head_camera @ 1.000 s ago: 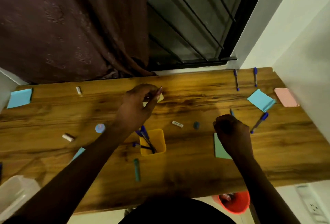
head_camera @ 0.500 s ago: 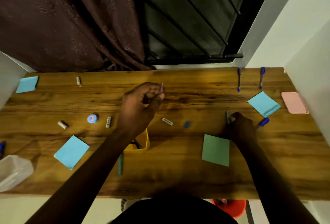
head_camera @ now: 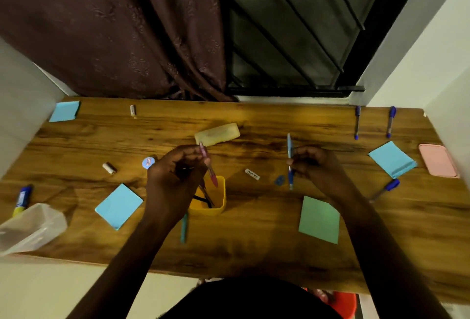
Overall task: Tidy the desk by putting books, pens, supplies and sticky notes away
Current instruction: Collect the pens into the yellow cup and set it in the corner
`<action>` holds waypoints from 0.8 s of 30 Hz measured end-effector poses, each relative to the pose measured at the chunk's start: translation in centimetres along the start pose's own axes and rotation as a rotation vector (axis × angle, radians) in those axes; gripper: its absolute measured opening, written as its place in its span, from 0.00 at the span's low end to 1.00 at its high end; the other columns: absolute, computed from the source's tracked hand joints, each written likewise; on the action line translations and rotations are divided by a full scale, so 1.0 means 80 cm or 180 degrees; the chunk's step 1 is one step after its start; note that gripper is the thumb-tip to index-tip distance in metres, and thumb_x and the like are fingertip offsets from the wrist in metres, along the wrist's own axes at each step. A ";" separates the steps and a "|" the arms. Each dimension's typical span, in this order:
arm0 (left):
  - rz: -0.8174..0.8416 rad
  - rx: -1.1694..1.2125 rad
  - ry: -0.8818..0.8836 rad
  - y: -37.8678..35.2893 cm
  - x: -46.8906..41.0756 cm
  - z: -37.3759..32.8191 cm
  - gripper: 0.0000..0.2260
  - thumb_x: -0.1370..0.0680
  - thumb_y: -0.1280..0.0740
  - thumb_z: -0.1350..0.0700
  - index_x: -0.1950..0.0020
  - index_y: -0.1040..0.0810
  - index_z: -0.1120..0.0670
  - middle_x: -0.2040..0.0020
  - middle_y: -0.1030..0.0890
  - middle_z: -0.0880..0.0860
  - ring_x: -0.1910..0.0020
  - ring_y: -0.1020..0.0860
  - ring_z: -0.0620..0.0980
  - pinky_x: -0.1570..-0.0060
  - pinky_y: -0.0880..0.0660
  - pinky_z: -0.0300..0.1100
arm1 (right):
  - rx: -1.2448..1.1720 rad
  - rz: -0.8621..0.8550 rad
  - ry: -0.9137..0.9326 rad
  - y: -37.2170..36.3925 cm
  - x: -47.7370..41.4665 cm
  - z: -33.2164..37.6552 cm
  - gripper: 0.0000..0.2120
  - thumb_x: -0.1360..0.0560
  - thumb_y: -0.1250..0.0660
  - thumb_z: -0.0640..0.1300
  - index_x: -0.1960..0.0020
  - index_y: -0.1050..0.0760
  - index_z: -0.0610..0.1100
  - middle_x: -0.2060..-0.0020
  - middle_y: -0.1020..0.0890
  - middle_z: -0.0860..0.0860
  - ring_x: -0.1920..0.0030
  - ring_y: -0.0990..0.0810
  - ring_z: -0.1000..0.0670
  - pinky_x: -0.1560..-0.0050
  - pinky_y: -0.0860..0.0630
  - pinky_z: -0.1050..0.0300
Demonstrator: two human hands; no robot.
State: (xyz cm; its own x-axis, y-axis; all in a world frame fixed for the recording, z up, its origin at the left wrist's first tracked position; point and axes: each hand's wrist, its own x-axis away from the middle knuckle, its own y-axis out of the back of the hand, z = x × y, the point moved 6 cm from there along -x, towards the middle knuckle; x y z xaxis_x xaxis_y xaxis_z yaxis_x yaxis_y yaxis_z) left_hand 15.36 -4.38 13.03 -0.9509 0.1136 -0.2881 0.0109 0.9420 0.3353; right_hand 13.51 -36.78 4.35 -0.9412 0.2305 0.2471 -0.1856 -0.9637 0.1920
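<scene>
My left hand [head_camera: 175,173] grips a pink pen [head_camera: 209,168], tip pointing down over the yellow pen cup [head_camera: 218,201], which holds several dark pens. My right hand [head_camera: 312,166] holds a blue pen [head_camera: 290,161] upright above the wooden desk [head_camera: 254,247]. A yellow case [head_camera: 217,133] lies just beyond my left hand. Blue sticky note pads lie at front left [head_camera: 118,205], back left [head_camera: 64,111] and right [head_camera: 391,158]; a green pad [head_camera: 320,219] sits under my right forearm. A teal pen [head_camera: 183,227] lies in front of the cup.
Two blue pens [head_camera: 357,121] [head_camera: 390,121] lie at the back right, another [head_camera: 385,189] near a pink case [head_camera: 438,159]. A white eraser [head_camera: 252,174], a blue sharpener [head_camera: 279,180], a round blue tin [head_camera: 148,162], a marker [head_camera: 23,200] and a clear plastic box [head_camera: 30,227] are scattered about.
My left hand has drawn back from the far side with the pink pen to above the yellow cup, uncovering the yellow case. My right hand has lifted the blue pen off the desk.
</scene>
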 end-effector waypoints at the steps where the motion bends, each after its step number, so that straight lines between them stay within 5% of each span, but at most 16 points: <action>1: -0.0065 0.0022 0.0022 0.008 0.006 0.001 0.11 0.24 0.26 0.64 0.42 0.17 0.59 0.51 0.14 0.51 0.52 0.14 0.49 0.56 0.16 0.48 | -0.0107 0.0100 0.0034 -0.020 0.005 0.014 0.11 0.25 0.25 0.38 0.43 0.17 0.44 0.52 0.13 0.47 0.51 0.13 0.48 0.49 0.16 0.51; 7: -0.0360 0.0123 0.0300 0.053 0.035 0.019 0.10 0.25 0.25 0.66 0.46 0.16 0.58 0.52 0.13 0.46 0.52 0.14 0.44 0.54 0.19 0.36 | -0.0292 0.0674 0.0073 -0.125 0.031 0.067 0.13 0.26 0.24 0.39 0.42 0.19 0.43 0.51 0.13 0.46 0.50 0.13 0.47 0.49 0.17 0.53; 11: -0.0412 0.0053 0.0463 0.070 0.051 0.036 0.08 0.25 0.25 0.64 0.48 0.15 0.54 0.53 0.13 0.45 0.52 0.14 0.43 0.50 0.20 0.37 | -0.0049 0.0722 0.0173 -0.174 0.044 0.079 0.12 0.27 0.22 0.40 0.45 0.18 0.45 0.53 0.13 0.48 0.52 0.13 0.51 0.53 0.17 0.59; 16: -0.0324 -0.0170 0.0737 0.073 0.066 0.056 0.09 0.24 0.25 0.59 0.49 0.16 0.46 0.55 0.15 0.35 0.54 0.16 0.36 0.54 0.23 0.28 | 0.0437 0.0694 0.0324 -0.214 0.050 0.073 0.10 0.28 0.21 0.43 0.49 0.18 0.48 0.56 0.13 0.50 0.54 0.13 0.50 0.50 0.17 0.50; 24: -0.0191 -0.0016 0.0796 0.068 0.076 0.068 0.07 0.24 0.25 0.57 0.48 0.16 0.46 0.54 0.14 0.39 0.53 0.16 0.36 0.51 0.21 0.32 | 0.1004 0.0573 0.0671 -0.242 0.058 0.063 0.08 0.28 0.22 0.47 0.50 0.17 0.53 0.56 0.14 0.58 0.54 0.15 0.60 0.50 0.16 0.51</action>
State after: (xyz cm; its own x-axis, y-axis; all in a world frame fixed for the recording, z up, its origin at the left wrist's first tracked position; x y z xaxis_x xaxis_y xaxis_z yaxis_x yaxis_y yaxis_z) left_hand 11.33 3.16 8.23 -0.9967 -0.0248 -0.0770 -0.0489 0.9431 0.3290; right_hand 14.17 -16.36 6.55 -0.9939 -0.0020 0.1098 0.0518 -0.8900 0.4531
